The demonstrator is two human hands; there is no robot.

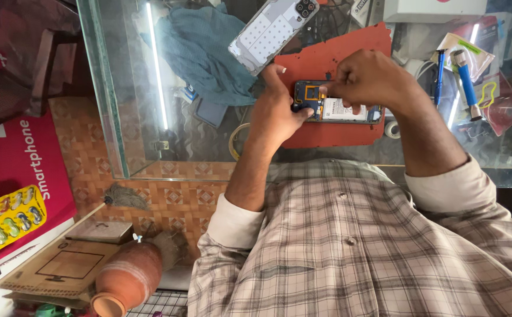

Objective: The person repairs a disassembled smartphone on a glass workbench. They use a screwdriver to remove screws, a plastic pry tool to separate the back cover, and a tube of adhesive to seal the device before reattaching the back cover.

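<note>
Opened phone (337, 109) flat on red mat (332, 58)

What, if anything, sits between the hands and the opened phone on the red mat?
Nothing visible. The left hand grips the opened phone at its end, and the right hand presses fingertips onto its exposed inside, over the red mat.

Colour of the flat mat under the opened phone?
Red-orange mat, clearest in the head view.

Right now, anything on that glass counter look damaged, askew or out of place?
The phone on the red mat lies opened, its battery and insides bare, held by the left hand and right hand. Its grey back cover lies detached and askew, half off the mat against a blue cloth. Nothing spilled.
</note>
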